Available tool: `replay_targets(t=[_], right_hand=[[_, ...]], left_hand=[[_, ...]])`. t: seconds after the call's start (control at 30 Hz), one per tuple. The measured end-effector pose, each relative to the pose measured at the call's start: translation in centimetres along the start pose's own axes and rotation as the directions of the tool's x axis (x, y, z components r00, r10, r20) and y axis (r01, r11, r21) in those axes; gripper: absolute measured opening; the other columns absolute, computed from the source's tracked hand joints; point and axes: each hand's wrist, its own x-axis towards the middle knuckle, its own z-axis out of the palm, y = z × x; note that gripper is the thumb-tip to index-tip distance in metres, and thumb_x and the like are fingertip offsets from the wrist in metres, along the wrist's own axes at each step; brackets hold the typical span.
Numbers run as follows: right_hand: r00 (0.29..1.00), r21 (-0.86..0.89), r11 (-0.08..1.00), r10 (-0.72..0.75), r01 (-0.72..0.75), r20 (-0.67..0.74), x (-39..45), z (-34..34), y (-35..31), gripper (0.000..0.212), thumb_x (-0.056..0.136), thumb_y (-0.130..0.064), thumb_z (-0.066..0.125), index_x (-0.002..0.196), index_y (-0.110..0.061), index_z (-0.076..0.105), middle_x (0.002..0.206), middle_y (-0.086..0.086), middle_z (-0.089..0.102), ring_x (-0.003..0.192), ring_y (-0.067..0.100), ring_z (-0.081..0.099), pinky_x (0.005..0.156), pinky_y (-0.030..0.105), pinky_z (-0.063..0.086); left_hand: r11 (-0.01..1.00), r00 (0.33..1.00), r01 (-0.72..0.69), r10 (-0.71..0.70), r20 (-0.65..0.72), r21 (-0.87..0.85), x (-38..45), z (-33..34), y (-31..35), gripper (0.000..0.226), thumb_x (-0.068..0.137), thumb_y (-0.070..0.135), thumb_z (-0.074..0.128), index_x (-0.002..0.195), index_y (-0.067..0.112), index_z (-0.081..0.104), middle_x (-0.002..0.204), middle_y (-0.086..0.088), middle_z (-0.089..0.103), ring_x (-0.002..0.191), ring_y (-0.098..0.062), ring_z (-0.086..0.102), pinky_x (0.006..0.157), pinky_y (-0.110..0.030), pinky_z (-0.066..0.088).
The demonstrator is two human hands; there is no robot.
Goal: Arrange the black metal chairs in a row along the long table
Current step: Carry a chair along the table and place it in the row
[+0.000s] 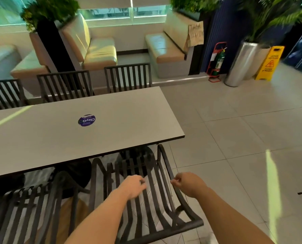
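Floor tiles (243, 138) lie open to the right of the long table (76, 134), whose long axis runs left to right. Near chair (146, 196) faces the table's near edge at its right end, beside another chair (32, 208). Left hand (134, 186) rests loosely curled over its slats; right hand (187, 184) pinches its armrest.

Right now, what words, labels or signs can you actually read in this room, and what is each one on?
"ClayG": round purple sticker on the long table, seen upside down; its smaller print is too blurred to read.
Yellow wet-floor sign: warning pictogram shows, the words are too blurred.
Brown paper notice on the booth end: handwriting, not legible.
Green fire extinguisher: white tag and label too small to read.
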Motion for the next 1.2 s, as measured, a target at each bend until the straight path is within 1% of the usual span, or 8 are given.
replay_targets(t=[0.1, 0.27, 0.43, 0.63, 0.77, 0.9, 1.1, 1.2], right_hand=[[0.999, -0.054, 0.998, -0.026, 0.024, -0.032, 1.3, -3.1, 3.8, 0.044, 0.101, -0.059, 0.049, 0.123, -0.025, 0.065, 0.116, -0.001, 0.07, 0.101, 0.014, 0.062, 0.094, 0.035, 0.053], [0.998, -0.112, 0.992, -0.056, 0.057, 0.009, 3.5, -7.9, 11.9, 0.046, 0.103, -0.055, 0.047, 0.128, -0.021, 0.065, 0.122, 0.002, 0.07, 0.109, 0.02, 0.063, 0.093, 0.035, 0.051], [0.995, -0.125, 0.99, -0.06, 0.07, 0.085, 5.2, -12.8, 20.4, 0.048, 0.105, -0.057, 0.041, 0.107, -0.018, 0.068, 0.1, 0.001, 0.068, 0.09, 0.019, 0.059, 0.08, 0.033, 0.048], [0.994, -0.112, 0.994, 0.03, -0.018, 0.105, 8.5, -17.9, 28.9, 0.047, 0.104, -0.057, 0.042, 0.107, -0.018, 0.068, 0.103, 0.001, 0.069, 0.095, 0.02, 0.063, 0.082, 0.033, 0.049], [0.988, -0.137, 0.99, 0.053, -0.033, 0.144, 11.5, -19.7, 30.5, 0.046, 0.104, -0.056, 0.042, 0.112, -0.019, 0.068, 0.112, 0.002, 0.07, 0.102, 0.022, 0.064, 0.087, 0.034, 0.05], [0.982, -0.158, 0.988, 0.028, 0.002, 0.186, 15.9, -21.7, 30.0, 0.045, 0.105, -0.053, 0.043, 0.114, -0.016, 0.068, 0.112, 0.003, 0.071, 0.102, 0.022, 0.065, 0.09, 0.035, 0.052], [0.981, -0.118, 0.992, -0.011, 0.034, 0.194, 26.6, -26.8, 27.3, 0.046, 0.106, -0.052, 0.045, 0.119, -0.014, 0.068, 0.116, 0.007, 0.071, 0.105, 0.023, 0.065, 0.091, 0.035, 0.052], [0.981, -0.108, 0.994, -0.005, 0.026, 0.193, 32.8, -30.0, 25.6, 0.047, 0.106, -0.052, 0.045, 0.121, -0.013, 0.068, 0.118, 0.008, 0.07, 0.107, 0.024, 0.064, 0.091, 0.034, 0.051]], left_hand=[[0.999, 0.997, -0.043, 0.042, -0.058, -0.013, 2.3, 0.2, 5.3, 0.039, 0.106, 0.04, 0.052, 0.14, 0.023, 0.06, 0.137, -0.001, 0.062, 0.118, -0.014, 0.06, 0.099, -0.028, 0.045], [0.995, 0.994, -0.017, 0.005, -0.111, -0.102, 6.2, 3.1, 14.1, 0.036, 0.106, 0.038, 0.052, 0.137, 0.023, 0.063, 0.13, 0.0, 0.066, 0.113, -0.014, 0.062, 0.099, -0.03, 0.049], [0.998, 0.998, 0.025, -0.027, -0.048, -0.055, 10.3, 6.8, 22.8, 0.034, 0.106, 0.036, 0.051, 0.132, 0.019, 0.065, 0.123, -0.005, 0.069, 0.107, -0.017, 0.064, 0.096, -0.034, 0.052], [0.997, 1.0, 0.015, -0.014, 0.011, -0.079, 15.1, 8.5, 31.1, 0.034, 0.106, 0.036, 0.051, 0.132, 0.018, 0.065, 0.126, -0.003, 0.069, 0.113, -0.017, 0.063, 0.1, -0.031, 0.048], [0.996, 0.999, 0.046, -0.047, -0.004, -0.07, 18.2, 8.2, 33.5, 0.032, 0.106, 0.035, 0.051, 0.129, 0.019, 0.066, 0.123, -0.002, 0.07, 0.11, -0.017, 0.064, 0.098, -0.032, 0.05], [0.994, 0.997, 0.07, -0.073, -0.039, -0.078, 22.5, 6.3, 34.6, 0.031, 0.107, 0.033, 0.049, 0.126, 0.015, 0.066, 0.118, -0.005, 0.071, 0.106, -0.019, 0.066, 0.097, -0.037, 0.053], [0.995, 0.996, 0.081, -0.083, -0.037, -0.052, 32.1, -0.1, 34.7, 0.032, 0.107, 0.032, 0.046, 0.128, 0.016, 0.064, 0.119, -0.004, 0.069, 0.102, -0.018, 0.063, 0.087, -0.029, 0.049], [0.996, 0.995, 0.086, -0.088, -0.041, -0.031, 37.3, -4.7, 34.8, 0.032, 0.107, 0.031, 0.044, 0.127, 0.015, 0.065, 0.12, -0.005, 0.069, 0.107, -0.023, 0.064, 0.094, -0.036, 0.052]])
